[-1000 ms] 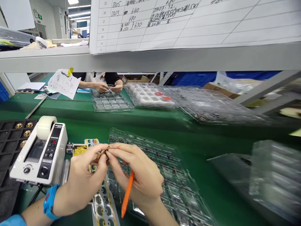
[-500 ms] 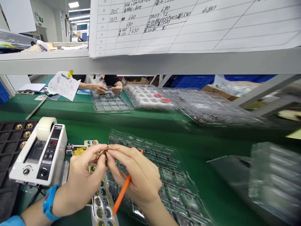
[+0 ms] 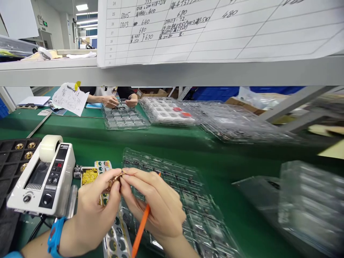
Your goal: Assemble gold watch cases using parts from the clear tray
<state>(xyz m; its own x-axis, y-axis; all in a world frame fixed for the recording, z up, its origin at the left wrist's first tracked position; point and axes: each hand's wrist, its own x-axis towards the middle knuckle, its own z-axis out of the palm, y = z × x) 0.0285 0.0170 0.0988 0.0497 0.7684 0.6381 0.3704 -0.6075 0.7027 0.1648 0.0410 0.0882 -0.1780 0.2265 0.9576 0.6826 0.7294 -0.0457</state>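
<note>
Between the thumb and fingers of my left hand [image 3: 94, 209] is a small round copper-coloured part [image 3: 115, 180], mostly covered by the fingertips. My right hand [image 3: 157, 204] pinches at the near edge of this part, its fingertips meeting those of the left. An orange stick-like tool [image 3: 141, 229] is tucked in the right hand, slanting down toward me. Beneath the hands lie a strip of round stickers [image 3: 116, 236] and a clear compartment tray [image 3: 199, 204] filled with small dark parts. A small box of yellow pieces [image 3: 89, 175] sits just beyond my left hand.
A white tape dispenser [image 3: 44, 179] stands at left, beside a black tray [image 3: 9, 154] with gold rings. Clear plastic trays [image 3: 309, 208] are stacked at right. A shelf beam [image 3: 188, 73] with a written sheet [image 3: 204, 32] crosses above. Opposite, another person's hands [image 3: 110, 101] work over a tray.
The whole view has shifted slightly, so the scene sits a little further left. Both hands keep their pinch on the copper-coloured part, with its angle slightly changed.
</note>
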